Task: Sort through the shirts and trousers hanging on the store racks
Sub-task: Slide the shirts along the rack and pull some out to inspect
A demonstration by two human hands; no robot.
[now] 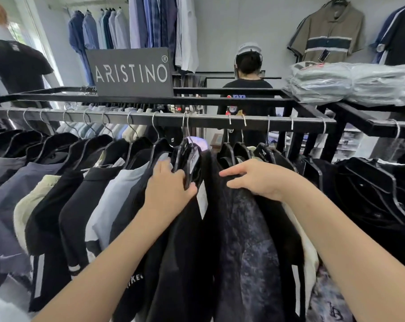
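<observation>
At the centre of the frame the left hand [171, 184] grasps the end of a black hanger [188, 159] that carries a black shirt [180, 240], thumb and fingers curled round it. Just right of it the right hand [255, 180] lies released, fingers straight, on the shoulder of a mottled dark shirt [248, 240]. Both shirts hang among others from the black rail [138, 117] crossing mid-frame. An ARISTINO sign [131, 73] stands above, upper left of centre.

I read ARISTINO, with an ® mark, on the dark sign [130, 72] atop the rack [201, 119]; the white tag [194, 159] on a black hanger [182, 152] was too blurred.
</observation>
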